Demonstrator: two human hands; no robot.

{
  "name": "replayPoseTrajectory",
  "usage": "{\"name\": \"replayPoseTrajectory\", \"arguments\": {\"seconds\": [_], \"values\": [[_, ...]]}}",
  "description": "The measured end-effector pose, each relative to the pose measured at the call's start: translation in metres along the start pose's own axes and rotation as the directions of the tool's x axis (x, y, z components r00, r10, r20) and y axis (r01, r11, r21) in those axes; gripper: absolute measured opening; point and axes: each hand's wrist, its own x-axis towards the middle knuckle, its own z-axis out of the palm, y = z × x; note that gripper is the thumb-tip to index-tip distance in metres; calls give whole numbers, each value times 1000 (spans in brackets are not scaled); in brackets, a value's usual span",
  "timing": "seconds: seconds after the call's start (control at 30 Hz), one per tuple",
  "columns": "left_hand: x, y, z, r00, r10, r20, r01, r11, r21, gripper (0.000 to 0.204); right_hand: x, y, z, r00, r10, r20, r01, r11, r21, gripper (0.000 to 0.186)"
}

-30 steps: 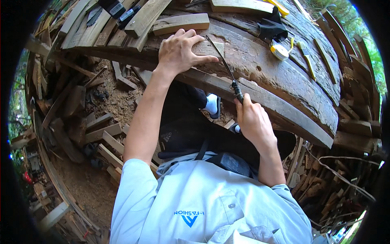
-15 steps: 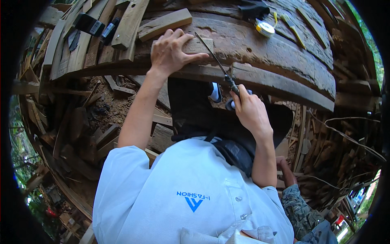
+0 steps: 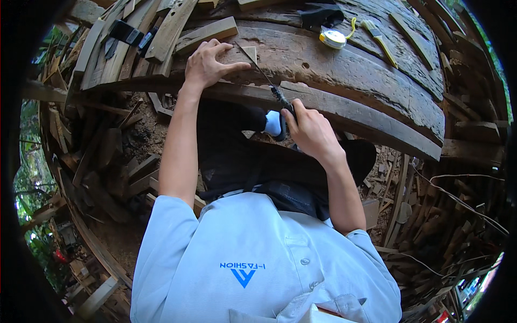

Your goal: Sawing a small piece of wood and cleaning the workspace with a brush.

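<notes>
Now right hand [image 3: 311, 128] grips saw [image 3: 266, 81] on curved timber [image 3: 344, 70].

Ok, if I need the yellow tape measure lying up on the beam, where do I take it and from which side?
Take the tape measure across its round case, coming down from above. It lies flat on the weathered beam, so the rim is exposed all round. The black cloth crowds its far side; approach from the near side, beyond the right hand.
</notes>
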Motion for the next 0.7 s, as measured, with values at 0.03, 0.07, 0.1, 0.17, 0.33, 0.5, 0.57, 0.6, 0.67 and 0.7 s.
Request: {"name": "replayPoseTrajectory", "arguments": {"seconds": [0.03, 0.07, 0.1, 0.17, 0.33, 0.5, 0.57, 0.6, 0.67, 0.7], "values": [[-4, 4, 3, 1000, -6, -1, 6, 1000, -2, 75, -2, 1, -2, 1000, 21, 17, -21, 1000, -5, 31], [-6, 4, 3, 1000, -8, -21, 8, 1000, 8, 77, 0, 0, -3, 999, 34, 30, -34, 999, -12, 30], [-7, 1, 4, 999, -10, -40, 10, 1000, 15, 78, -1, -2, -2, 999, 25, 30, -24, 1000, -17, 30], [-11, -1, 5, 999, -1, -42, 1, 1000, 7, 81, -4, -5, 0, 999, 32, -1, -32, 999, -44, 30], [-4, 2, 6, 998, 42, -49, -40, 998, 40, 88, -8, -12, 4, 995, 94, -35, -95, 994, -58, 31], [-11, -9, 11, 993, 79, -83, -79, 997, 8, 88, -8, -26, 12, 988, 151, -30, -153, 986, -65, 29], [-9, -9, 9, 993, 95, -69, -95, 995, -2, 89, -11, -31, 17, 984, 170, -45, -173, 983, -60, 29], [-10, -8, 8, 994, 91, -58, -92, 996, -1, 90, -13, -31, 19, 984, 164, -72, -169, 984, -63, 29], [-6, -8, 7, 991, 115, -60, -116, 993, -6, 90, -16, -32, 22, 983, 156, -102, -163, 984, -71, 29], [-5, -7, 6, 989, 136, -62, -136, 991, -4, 90, -17, -32, 24, 981, 126, -145, -142, 984, -104, 28]]}}
